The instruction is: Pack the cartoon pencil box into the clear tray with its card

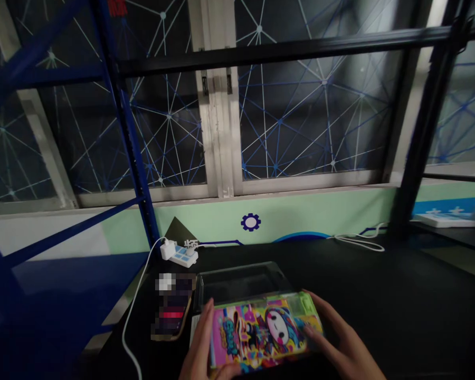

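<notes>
A colourful flat case (261, 332) with a cartoon character on its cover and a light green edge is held between my two hands above the black table. My left hand (201, 348) grips its left end, the thumb along the lower edge. At the right end, my right hand (338, 338) has its thumb on the cover and fingers behind the green corner. Behind the case lies a clear plastic tray or lid (241, 281), partly covered by it. A phone (176, 306), partly pixelated, rests left of the tray.
A white power strip (184, 256) with a plugged-in charger stands at the back left of the black table (380, 295). Its white cable runs down the left side. Another white cable (358, 242) lies at the back right. Metal posts frame the table.
</notes>
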A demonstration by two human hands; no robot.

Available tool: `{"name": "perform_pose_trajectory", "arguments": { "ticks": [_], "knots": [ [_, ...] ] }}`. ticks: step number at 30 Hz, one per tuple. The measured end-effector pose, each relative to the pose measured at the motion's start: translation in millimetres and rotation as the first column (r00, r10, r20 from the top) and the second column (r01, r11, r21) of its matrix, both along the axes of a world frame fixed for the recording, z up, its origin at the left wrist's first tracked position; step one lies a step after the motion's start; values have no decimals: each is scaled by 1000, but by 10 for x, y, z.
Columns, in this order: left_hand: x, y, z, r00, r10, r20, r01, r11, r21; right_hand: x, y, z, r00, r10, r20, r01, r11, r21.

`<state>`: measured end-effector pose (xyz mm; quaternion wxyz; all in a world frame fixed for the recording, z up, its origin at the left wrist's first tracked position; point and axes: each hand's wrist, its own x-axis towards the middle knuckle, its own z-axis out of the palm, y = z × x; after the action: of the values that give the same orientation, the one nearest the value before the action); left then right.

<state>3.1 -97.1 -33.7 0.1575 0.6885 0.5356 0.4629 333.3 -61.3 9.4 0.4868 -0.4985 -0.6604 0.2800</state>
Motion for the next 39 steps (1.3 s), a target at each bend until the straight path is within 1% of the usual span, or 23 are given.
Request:
{"name": "perform_pose_trajectory", "arguments": {
  "ticks": [2, 4, 5, 6, 8, 10, 12, 14, 18, 22, 24, 26, 28, 30, 32, 34, 36, 37, 38, 39],
  "knots": [
    [3, 60, 221, 1000, 31, 1, -31, 999, 12, -44, 128, 140, 994, 79, 70, -80, 997, 13],
    [-23, 185, 436, 997, 81, -20, -81, 997, -4, -117, 340, 266, 971, 169, 169, -174, 985, 16],
    [-48, 271, 520, 995, 86, -51, -87, 996, -3, -164, 467, 316, 954, 188, 235, -197, 980, 15],
    [-82, 366, 581, 992, 88, -94, -91, 996, -27, -214, 599, 355, 933, 181, 311, -195, 981, 14],
    [-161, 562, 638, 975, 111, -191, -123, 991, -55, -315, 845, 396, 883, 133, 450, -155, 988, 12],
    [-233, 727, 630, 952, 119, -283, -148, 985, -83, -396, 1031, 388, 837, 98, 539, -121, 993, 7],
    [-272, 829, 602, 924, 109, -367, -166, 978, -127, -442, 1137, 339, 812, 106, 575, -118, 993, -16],
    [-270, 868, 577, 901, 90, -423, -177, 969, -172, -451, 1170, 272, 784, 114, 610, -112, 993, -41],
    [-218, 859, 549, 893, 61, -446, -174, 961, -216, -423, 1131, 166, 736, 106, 669, -87, 994, -62],
    [-205, 868, 529, 896, 33, -443, -168, 948, -269, -424, 1099, 127, 696, 77, 714, -77, 997, -32],
    [-204, 874, 544, 893, 23, -450, -169, 943, -288, -436, 1087, 135, 682, 49, 730, -74, 997, 3],
    [-182, 865, 590, 889, 15, -459, -165, 943, -288, -449, 1052, 171, 673, 13, 740, -74, 996, 50],
    [-125, 842, 665, 885, 1, -466, -146, 950, -275, -461, 966, 230, 659, -43, 751, -94, 986, 140],
    [-26, 815, 754, 881, -31, -472, -106, 960, -261, -476, 814, 289, 645, -79, 760, -176, 952, 248],
    [109, 799, 835, 875, -78, -477, -51, 966, -252, -494, 614, 318, 625, -31, 780, -332, 894, 302],
    [257, 806, 888, 867, -122, -483, -2, 969, -247, -512, 409, 291, 571, 89, 816, -505, 822, 264],
    [394, 832, 902, 857, -145, -494, 23, 969, -245, -520, 249, 212, 476, 170, 863, -639, 741, 207],
    [450, 848, 897, 852, -150, -502, 27, 969, -245, -517, 193, 163, 437, 171, 883, -676, 710, 198],
    [496, 864, 885, 847, -152, -510, 27, 969, -245, -508, 151, 116, 417, 144, 898, -696, 685, 214],
    [529, 877, 870, 842, -153, -517, 26, 969, -244, -489, 119, 78, 412, 96, 906, -701, 669, 248]
  ]
}}
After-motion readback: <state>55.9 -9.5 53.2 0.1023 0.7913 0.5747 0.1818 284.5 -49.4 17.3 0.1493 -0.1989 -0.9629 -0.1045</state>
